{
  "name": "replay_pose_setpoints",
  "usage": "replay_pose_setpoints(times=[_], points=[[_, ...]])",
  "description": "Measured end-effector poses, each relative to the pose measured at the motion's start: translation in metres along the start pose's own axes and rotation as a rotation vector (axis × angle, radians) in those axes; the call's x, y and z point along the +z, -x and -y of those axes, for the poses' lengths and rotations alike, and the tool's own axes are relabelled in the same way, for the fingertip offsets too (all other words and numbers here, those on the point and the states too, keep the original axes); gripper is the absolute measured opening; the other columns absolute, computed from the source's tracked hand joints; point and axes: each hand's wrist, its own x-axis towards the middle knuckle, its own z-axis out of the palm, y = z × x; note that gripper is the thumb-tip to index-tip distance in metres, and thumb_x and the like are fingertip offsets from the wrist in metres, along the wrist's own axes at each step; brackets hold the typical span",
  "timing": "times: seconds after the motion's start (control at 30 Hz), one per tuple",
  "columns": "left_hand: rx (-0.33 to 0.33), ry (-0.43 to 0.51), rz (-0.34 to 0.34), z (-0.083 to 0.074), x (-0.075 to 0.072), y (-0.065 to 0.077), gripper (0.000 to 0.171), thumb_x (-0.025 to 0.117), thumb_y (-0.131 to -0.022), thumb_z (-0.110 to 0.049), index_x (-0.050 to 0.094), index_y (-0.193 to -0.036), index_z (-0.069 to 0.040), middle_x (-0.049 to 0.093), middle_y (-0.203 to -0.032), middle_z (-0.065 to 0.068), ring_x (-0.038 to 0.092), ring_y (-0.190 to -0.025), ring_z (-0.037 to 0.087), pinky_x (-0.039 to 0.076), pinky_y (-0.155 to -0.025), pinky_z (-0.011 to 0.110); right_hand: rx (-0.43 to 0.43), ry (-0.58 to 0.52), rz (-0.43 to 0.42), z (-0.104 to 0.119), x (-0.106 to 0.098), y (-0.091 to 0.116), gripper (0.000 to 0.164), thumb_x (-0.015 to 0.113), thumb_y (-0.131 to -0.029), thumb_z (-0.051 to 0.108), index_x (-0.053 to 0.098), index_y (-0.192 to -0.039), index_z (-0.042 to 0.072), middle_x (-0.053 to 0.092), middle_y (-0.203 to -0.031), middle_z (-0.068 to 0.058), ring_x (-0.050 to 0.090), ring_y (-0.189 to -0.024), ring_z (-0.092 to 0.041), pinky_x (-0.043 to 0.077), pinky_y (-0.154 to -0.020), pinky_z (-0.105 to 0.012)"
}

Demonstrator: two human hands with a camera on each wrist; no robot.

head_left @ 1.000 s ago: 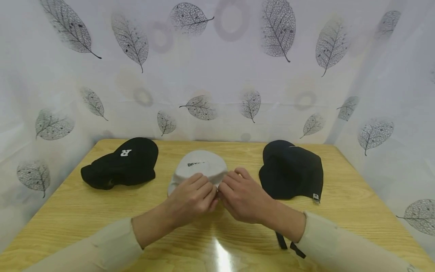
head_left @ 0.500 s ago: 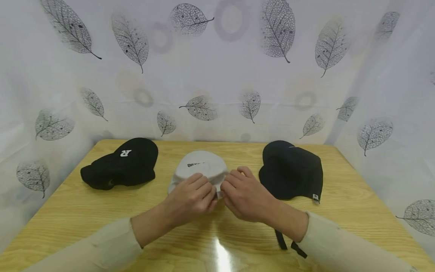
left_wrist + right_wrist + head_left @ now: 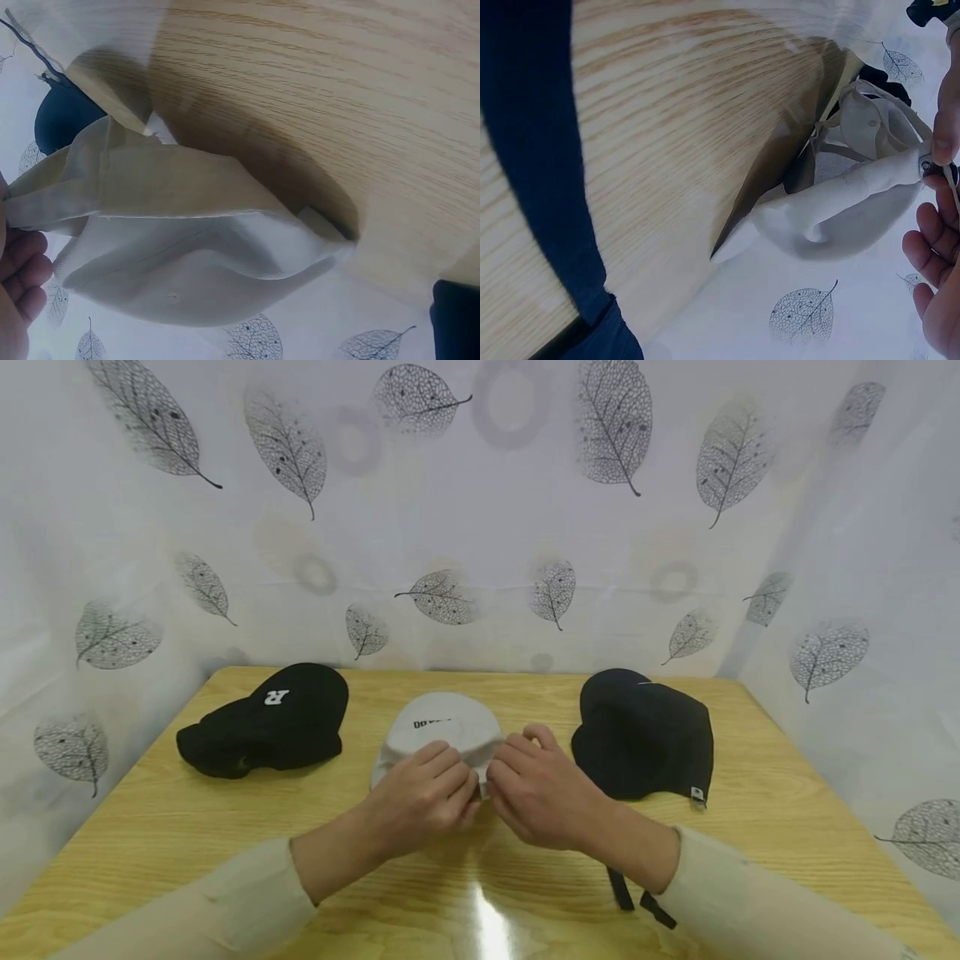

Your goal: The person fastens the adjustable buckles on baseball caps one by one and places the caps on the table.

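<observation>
Near the middle of the table sits a white cap (image 3: 442, 727) with dark lettering, its near edge in both hands. My left hand (image 3: 423, 793) pinches that edge on the left, its fingers curled. Just right of it, my right hand (image 3: 543, 793) grips the edge with curled fingers, a narrow gap between the hands. The right wrist view shows the cap's band (image 3: 855, 184) reaching the fingertips, with a small round metal snap (image 3: 926, 166) at its end. In the left wrist view, the cap's open underside (image 3: 172, 180) hangs beside my fingers (image 3: 26, 274). Fingertips are partly hidden.
A black cap (image 3: 300, 727) with a white R lies left. On the right is a dark cap (image 3: 645, 739) with a small tag; dark straps (image 3: 619, 889) show below my right forearm. A leaf-patterned white curtain (image 3: 480, 527) encloses the wooden table (image 3: 360, 918).
Since a second ago, my right hand has shifted slightly right, parting from the left; a bit of the white cap's edge shows between them. Over the last half second, hardly anything moved.
</observation>
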Motion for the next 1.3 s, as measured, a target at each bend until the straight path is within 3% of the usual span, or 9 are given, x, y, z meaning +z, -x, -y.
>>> replay_pose_setpoints(times=[0.27, 0.7, 1.1, 1.3], points=[[0.007, 0.013, -0.005, 0.0006, -0.0002, -0.0009, 0.025, 0.052, -0.086, -0.023, 0.067, -0.077, -0.005, 0.061, -0.069, 0.001, 0.052, -0.064, 0.015, 0.043, -0.067, 0.026, -0.002, 0.002, -0.005, -0.0029, -0.001, 0.0033, 0.023, 0.038, -0.094, 0.023, 0.053, -0.079, 0.013, 0.049, -0.074, 0.001, 0.044, -0.071, -0.017, 0.038, -0.079, -0.038], [0.025, 0.039, -0.028, 0.0009, -0.0003, -0.0021, 0.025, 0.05, -0.087, -0.021, 0.066, -0.076, -0.005, 0.057, -0.068, 0.0, 0.051, -0.064, 0.014, 0.043, -0.066, 0.026, -0.035, -0.076, -0.021, -0.0007, 0.0003, -0.0029, 0.015, 0.048, -0.09, 0.021, 0.055, -0.079, 0.016, 0.048, -0.073, 0.004, 0.043, -0.072, -0.015, 0.036, -0.078, -0.038], [0.007, 0.052, -0.061, 0.0043, -0.0005, 0.0008, 0.023, 0.052, -0.084, -0.02, 0.066, -0.074, -0.005, 0.06, -0.068, 0.0, 0.054, -0.065, 0.015, 0.044, -0.066, 0.026, 0.052, -0.136, -0.084, -0.0063, -0.0066, 0.0009, 0.021, 0.042, -0.093, 0.022, 0.057, -0.081, 0.013, 0.053, -0.076, 0.003, 0.049, -0.074, -0.015, 0.036, -0.078, -0.037], [-0.04, 0.026, -0.049, 0.0034, -0.0012, 0.0027, 0.025, 0.053, -0.085, -0.026, 0.066, -0.076, -0.006, 0.063, -0.07, 0.001, 0.059, -0.066, 0.017, 0.046, -0.066, 0.028, 0.071, -0.139, -0.107, -0.008, -0.005, 0.0013, 0.021, 0.042, -0.093, 0.022, 0.057, -0.08, 0.014, 0.053, -0.075, 0.004, 0.049, -0.074, -0.015, 0.036, -0.078, -0.038]])
